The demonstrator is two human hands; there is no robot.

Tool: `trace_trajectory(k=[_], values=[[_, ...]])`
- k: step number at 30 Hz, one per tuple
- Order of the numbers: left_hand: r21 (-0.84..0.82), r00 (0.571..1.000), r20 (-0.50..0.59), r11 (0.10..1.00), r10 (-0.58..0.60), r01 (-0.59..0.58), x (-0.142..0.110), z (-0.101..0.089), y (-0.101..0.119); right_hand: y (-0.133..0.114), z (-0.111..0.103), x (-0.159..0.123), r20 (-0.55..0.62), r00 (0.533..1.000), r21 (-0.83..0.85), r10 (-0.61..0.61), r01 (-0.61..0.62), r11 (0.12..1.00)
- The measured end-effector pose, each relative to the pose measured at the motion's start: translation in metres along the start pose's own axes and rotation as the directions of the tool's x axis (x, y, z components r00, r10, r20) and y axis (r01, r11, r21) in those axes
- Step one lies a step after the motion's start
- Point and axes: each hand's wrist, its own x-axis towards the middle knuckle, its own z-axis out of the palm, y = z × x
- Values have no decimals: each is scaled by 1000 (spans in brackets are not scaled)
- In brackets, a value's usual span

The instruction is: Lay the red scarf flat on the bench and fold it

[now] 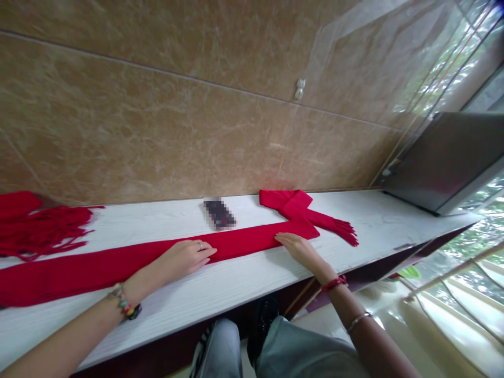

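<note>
A long red scarf [244, 242] lies spread in a flat band along the white countertop. Its right part folds back over itself towards the wall and ends in a fringe. On the middle of the band rests my left hand [188, 256], palm down, fingers stretched out and a ring on one of them. My right hand [295, 245] touches the scarf's near edge just left of the fold, its fingers extended. Neither hand grips the cloth. At the far left sits a bunched red fringed cloth [51, 226], partly out of view.
A dark, pixelated rectangular object [219, 213] lies behind the scarf. Brown marbled tiles [157, 126] rise behind the white counter [378, 220]. A grey box-shaped appliance [444, 157] stands at the right end, near a window. My legs are below the counter's front edge.
</note>
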Motion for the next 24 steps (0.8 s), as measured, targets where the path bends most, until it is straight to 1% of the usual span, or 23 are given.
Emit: trace_trajectory(k=[4, 6, 8, 12, 15, 18, 21, 23, 24], values=[[107, 998, -7, 992, 69, -68, 31, 2, 14, 5, -8, 1, 54, 998, -101, 26, -20, 995], [131, 995, -10, 986, 101, -99, 39, 7, 18, 4, -11, 2, 82, 996, -109, 32, -23, 994], [124, 993, -36, 987, 110, -105, 40, 12, 20, 4, -13, 5, 106, 993, -111, 44, -32, 993], [92, 993, -90, 993, 82, -73, 33, 16, 18, 8, -15, 14, 157, 987, -134, 39, -18, 991], [91, 988, -144, 995, 59, -47, 31, 16, 16, 10, -13, 17, 122, 991, -138, 45, -28, 990], [94, 982, -180, 994, 64, -47, 33, 18, 15, 11, -10, 12, 68, 995, -151, 79, -68, 986], [76, 983, -169, 995, 73, -61, 34, 20, 15, 10, -11, 3, 54, 991, -167, 121, -111, 980], [37, 988, -137, 997, 74, -70, 34, 20, 16, 8, -16, 2, 68, 989, -122, 133, -124, 985], [5, 990, -119, 997, 74, -74, 33, 18, 16, 6, -20, 5, 79, 990, -76, 115, -109, 991]])
